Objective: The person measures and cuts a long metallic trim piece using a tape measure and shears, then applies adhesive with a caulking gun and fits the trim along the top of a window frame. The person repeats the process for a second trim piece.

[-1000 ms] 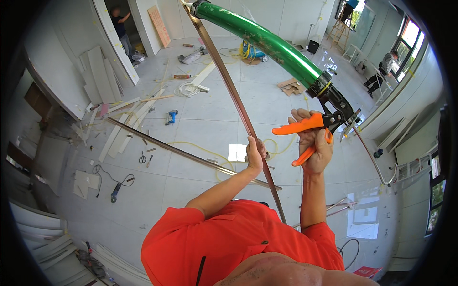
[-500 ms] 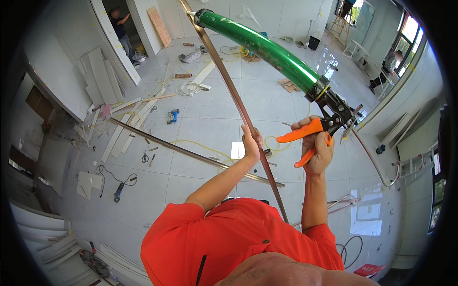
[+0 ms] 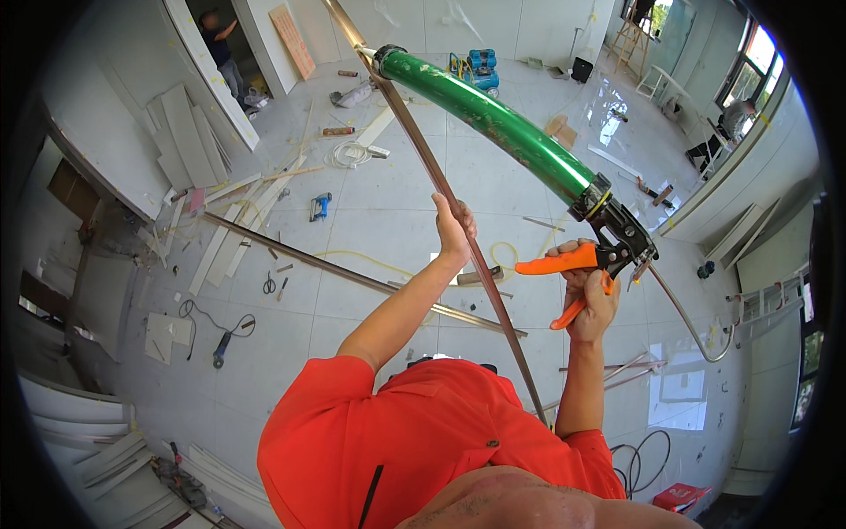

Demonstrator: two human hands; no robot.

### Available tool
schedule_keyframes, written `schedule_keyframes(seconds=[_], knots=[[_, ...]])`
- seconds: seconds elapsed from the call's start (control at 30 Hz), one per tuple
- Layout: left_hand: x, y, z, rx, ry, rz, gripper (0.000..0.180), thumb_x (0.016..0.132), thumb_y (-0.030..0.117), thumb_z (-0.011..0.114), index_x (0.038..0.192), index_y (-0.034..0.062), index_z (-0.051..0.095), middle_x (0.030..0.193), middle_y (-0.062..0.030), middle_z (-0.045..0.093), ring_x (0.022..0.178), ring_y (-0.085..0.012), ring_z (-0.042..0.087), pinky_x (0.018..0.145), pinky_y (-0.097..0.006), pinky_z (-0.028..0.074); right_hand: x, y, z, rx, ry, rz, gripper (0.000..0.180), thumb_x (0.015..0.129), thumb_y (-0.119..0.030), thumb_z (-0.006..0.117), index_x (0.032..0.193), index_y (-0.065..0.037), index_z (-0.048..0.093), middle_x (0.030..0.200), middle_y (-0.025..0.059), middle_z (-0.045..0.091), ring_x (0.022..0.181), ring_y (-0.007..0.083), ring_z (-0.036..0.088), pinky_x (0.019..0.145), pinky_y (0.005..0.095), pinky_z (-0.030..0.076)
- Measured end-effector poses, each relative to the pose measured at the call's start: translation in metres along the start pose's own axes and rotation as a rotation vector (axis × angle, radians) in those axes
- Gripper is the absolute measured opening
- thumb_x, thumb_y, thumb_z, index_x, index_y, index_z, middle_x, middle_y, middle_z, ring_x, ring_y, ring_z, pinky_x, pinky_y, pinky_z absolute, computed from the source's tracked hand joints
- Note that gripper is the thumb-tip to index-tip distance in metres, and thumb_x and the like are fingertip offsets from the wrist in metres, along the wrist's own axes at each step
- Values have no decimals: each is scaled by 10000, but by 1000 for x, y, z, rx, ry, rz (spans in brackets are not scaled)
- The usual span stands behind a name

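Note:
A long brown metal trim strip (image 3: 426, 151) slants from the far left toward my body. My left hand (image 3: 454, 231) is closed round its middle, thumb upward. In my right hand (image 3: 592, 298) is a caulking gun (image 3: 489, 122) with a shiny green barrel, a black head and orange handles. My fingers wrap about the handles below the trigger. The barrel points far left, and its pale nozzle (image 3: 366, 52) reaches the strip near the far part; whether it touches I cannot tell. The strip's near end passes beside my red shirt.
Another metal strip (image 3: 308, 259) lies across the tiled floor (image 3: 370, 344). A blue nail gun (image 3: 321, 207), an angle grinder (image 3: 220, 351), coiled white cable (image 3: 349, 155) and board offcuts (image 3: 231, 242) are strewn leftward. A blue air compressor (image 3: 481, 70) stands far off. Two people work at the edges.
The nozzle has come nearer along the strip, and the gun with my right hand has shifted down slightly. My left hand sits a little farther up and left.

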State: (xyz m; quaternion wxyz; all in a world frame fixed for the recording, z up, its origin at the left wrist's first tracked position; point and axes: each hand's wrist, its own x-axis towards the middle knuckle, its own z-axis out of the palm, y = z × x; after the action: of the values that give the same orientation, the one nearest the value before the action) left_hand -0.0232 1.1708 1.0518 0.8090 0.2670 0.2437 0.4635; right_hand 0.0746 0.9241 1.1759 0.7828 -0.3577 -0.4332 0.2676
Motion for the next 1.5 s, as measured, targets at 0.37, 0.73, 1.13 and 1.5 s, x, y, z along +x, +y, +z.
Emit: schedule_keyframes(seconds=[0.37, 0.73, 1.13, 1.5], knots=[[27, 7, 5, -33, -34, -47, 759, 957, 869, 336, 785, 137, 438, 611, 3, 394, 496, -141, 395, 477, -296, 330, -5, 6, -11, 27, 2, -16, 569, 1094, -298, 525, 1473, 109, 404, 1411, 349, 549, 1337, 522, 547, 1159, 632, 422], [88, 49, -3, -51, -54, -52, 750, 1003, 821, 281, 801, 120, 455, 626, -7, 396, 524, -156, 394, 501, -304, 336, -15, 2, -34, 0, 62, 109, 574, 1075, -303, 576, 1449, 103, 416, 1318, 286, 600, 1225, 456, 639, 1099, 542, 493], [117, 40, -3, -83, -33, -91, 753, 999, 824, 291, 802, 122, 480, 620, -11, 413, 523, -155, 383, 504, -305, 327, -13, 3, -41, -117, 39, 118, 617, 1067, -334, 587, 1461, 107, 415, 1385, 329, 582, 1306, 494, 586, 1155, 600, 439], [154, 59, -20, -51, -134, -88, 695, 1053, 750, 207, 875, 140, 487, 669, -23, 431, 582, -174, 395, 559, -327, 356, -25, -6, -51, -117, 134, 188, 538, 1044, -233, 602, 1411, 124, 436, 1278, 301, 615, 1194, 459, 651, 1098, 517, 497]])
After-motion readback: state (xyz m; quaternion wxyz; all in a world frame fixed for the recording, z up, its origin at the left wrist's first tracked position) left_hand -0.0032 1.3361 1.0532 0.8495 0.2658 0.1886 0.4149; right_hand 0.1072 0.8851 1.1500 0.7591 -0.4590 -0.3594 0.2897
